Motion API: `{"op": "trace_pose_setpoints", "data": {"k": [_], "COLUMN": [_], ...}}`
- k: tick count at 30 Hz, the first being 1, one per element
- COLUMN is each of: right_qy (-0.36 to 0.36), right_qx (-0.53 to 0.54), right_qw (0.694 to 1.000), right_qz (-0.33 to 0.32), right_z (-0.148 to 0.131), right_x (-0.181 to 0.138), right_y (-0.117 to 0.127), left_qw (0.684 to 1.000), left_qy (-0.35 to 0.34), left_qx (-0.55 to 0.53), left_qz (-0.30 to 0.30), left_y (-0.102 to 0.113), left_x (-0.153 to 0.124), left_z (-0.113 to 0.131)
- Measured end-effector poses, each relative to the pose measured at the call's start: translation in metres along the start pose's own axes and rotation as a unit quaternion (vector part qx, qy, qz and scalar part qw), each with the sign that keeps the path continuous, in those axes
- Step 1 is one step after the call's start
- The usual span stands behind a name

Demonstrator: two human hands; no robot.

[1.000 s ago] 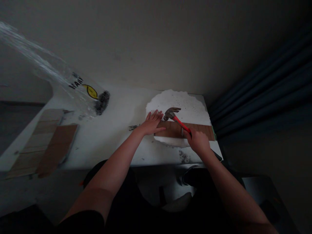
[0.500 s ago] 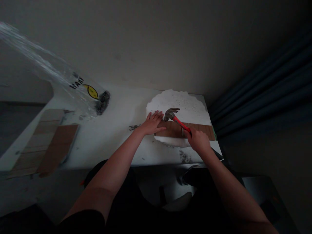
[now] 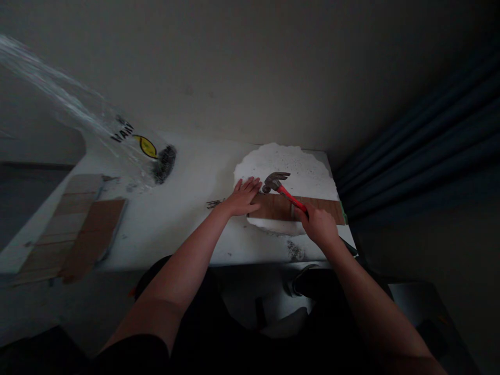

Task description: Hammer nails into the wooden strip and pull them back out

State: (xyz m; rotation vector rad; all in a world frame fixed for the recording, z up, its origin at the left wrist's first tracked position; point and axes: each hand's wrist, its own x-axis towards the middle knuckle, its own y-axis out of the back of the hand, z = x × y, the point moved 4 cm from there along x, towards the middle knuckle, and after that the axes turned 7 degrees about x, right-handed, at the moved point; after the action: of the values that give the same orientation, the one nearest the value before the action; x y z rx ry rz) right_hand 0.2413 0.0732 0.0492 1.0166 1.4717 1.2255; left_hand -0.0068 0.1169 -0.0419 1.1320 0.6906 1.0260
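My right hand (image 3: pixel 321 225) is wrapped round the red handle of a claw hammer (image 3: pixel 289 196). The hammer's dark metal head is over the far edge of a brown wooden board (image 3: pixel 275 207), close to my left fingertips. My left hand (image 3: pixel 244 198) lies on the board's left end with fingers stretched out. Under the board is a white, ragged-edged sheet (image 3: pixel 289 161) with dark specks. Several nails (image 3: pixel 214 203) lie in a small pile just left of my left hand. Whether a nail stands under the hammer head is too dark to tell.
A clear plastic bag (image 3: pixel 128 140) with a yellow mark holds dark small pieces at its lower end. Brown boards (image 3: pixel 91 234) lie at the white table's (image 3: pixel 175 224) left, reaching past its front edge. A wall rises behind; a dark curtain (image 3: pixel 422 125) hangs at right.
The hammer head has shifted very slightly, still above the board's far edge. My left hand stays in place on the board.
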Motion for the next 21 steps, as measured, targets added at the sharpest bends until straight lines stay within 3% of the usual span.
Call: {"op": "trace_pose_setpoints", "data": {"k": [9, 12, 15, 18, 21], "right_qy": [0.008, 0.008, 0.008, 0.008, 0.008], "right_qx": [-0.001, 0.002, 0.011, 0.014, 0.012], "right_qw": [1.0, 1.0, 1.0, 1.0, 1.0], "right_qz": [0.018, 0.021, 0.02, 0.025, 0.028], "right_z": [0.001, 0.003, 0.005, 0.007, 0.007], "right_x": [0.001, 0.001, 0.002, 0.003, 0.002], "right_y": [0.001, 0.002, 0.001, 0.001, 0.001], "left_qw": [0.998, 0.99, 0.984, 0.986, 0.988], "left_qy": [0.009, 0.005, -0.046, -0.108, -0.106], "left_qx": [-0.065, -0.12, -0.101, -0.067, -0.039], "left_qz": [0.008, 0.075, 0.139, 0.105, 0.108], "left_y": [0.003, 0.018, 0.036, 0.039, 0.038], "left_x": [0.001, -0.003, -0.013, -0.02, -0.02], "left_z": [-0.005, -0.005, 0.008, 0.023, 0.026]}}
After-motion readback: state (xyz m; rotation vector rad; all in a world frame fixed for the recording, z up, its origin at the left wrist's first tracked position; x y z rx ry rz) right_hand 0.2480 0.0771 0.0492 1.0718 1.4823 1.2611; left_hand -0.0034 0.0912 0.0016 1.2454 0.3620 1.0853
